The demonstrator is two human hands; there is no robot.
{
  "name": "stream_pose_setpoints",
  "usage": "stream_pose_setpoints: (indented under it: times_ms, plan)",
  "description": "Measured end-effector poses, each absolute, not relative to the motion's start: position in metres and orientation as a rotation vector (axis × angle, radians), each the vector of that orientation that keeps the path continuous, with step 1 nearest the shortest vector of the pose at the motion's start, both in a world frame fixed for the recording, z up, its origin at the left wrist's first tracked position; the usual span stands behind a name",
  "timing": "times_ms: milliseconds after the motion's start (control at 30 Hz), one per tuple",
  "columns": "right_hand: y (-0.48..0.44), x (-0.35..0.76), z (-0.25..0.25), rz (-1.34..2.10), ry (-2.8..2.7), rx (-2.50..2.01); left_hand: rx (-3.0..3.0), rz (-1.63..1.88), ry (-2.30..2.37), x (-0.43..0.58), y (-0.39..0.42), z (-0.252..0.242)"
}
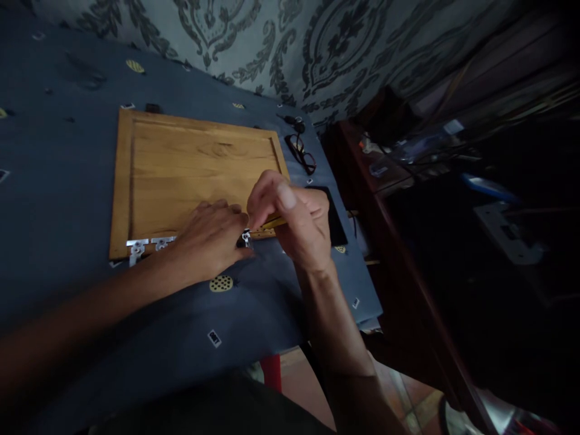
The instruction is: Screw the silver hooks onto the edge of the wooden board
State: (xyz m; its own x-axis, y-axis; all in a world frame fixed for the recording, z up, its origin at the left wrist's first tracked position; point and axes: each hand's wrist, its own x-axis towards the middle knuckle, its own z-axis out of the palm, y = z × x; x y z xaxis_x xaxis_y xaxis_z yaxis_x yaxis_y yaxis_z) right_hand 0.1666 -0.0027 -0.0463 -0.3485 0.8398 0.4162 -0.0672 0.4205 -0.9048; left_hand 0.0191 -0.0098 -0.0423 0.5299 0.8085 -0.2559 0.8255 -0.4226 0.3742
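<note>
A wooden cabinet door (194, 163) lies flat on a table under a dark blue cloth (58, 199). A metal hinge (145, 245) is fixed at its near left corner. My left hand (211, 235) rests palm down on the door's near edge, its fingers against a second small metal hinge (246, 237). My right hand (290, 211) is closed in a pinch just above that hinge, holding a thin yellow-handled tool (272, 223) whose shaft lies along the door's edge.
Red-framed glasses (299, 152) and a small dark item lie beyond the door's far right corner. A black phone (334, 217) lies right of my right hand. A cluttered wooden shelf (385, 175) stands to the right, patterned wall behind.
</note>
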Motion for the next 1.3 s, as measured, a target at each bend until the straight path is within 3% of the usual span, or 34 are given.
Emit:
stream_pose_setpoints:
  times_ms: [267,733,1133,1300]
  plan:
    - [0.005,0.154,-0.050,1.332,-1.466,-0.477,2.349,0.031,1.307,0.018,-0.013,-0.053]
    - [-0.014,0.123,-0.062,0.839,-1.048,-0.869,2.349,0.021,1.335,0.018,-0.013,-0.059]
    - [-0.018,0.121,-0.062,0.693,-1.141,-1.105,2.402,0.026,1.379,0.018,-0.014,-0.061]
    - [-0.014,0.124,-0.060,0.782,-1.097,-0.980,2.397,0.029,1.312,0.016,-0.013,-0.057]
